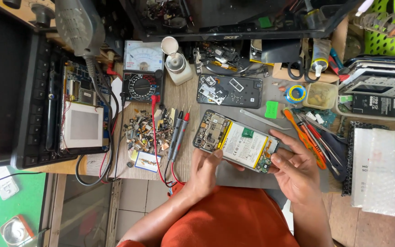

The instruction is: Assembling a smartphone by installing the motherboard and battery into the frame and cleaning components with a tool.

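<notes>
Both hands clamped the opened black smartphone with exposed white battery and circuit board point(236, 142): left hand point(205, 171) near edge, right hand point(293, 167) bottom end, over grey mat point(234, 176).

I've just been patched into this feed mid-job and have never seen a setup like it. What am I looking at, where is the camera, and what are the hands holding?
There is no machine here: a person works with two bare hands. The single picture comes from a camera worn on the person's head, looking down at a cluttered workbench.

Both hands hold an opened phone with its back off, so the white battery and the circuit boards show. The left hand supports its near edge. The right hand grips its right end, fingers resting on the lower board.

On the bench lie an analog multimeter with red and black probes, a pile of small parts, a black phone back cover, tweezers, screwdrivers, a roll of tape and an opened tablet at the left.
</notes>
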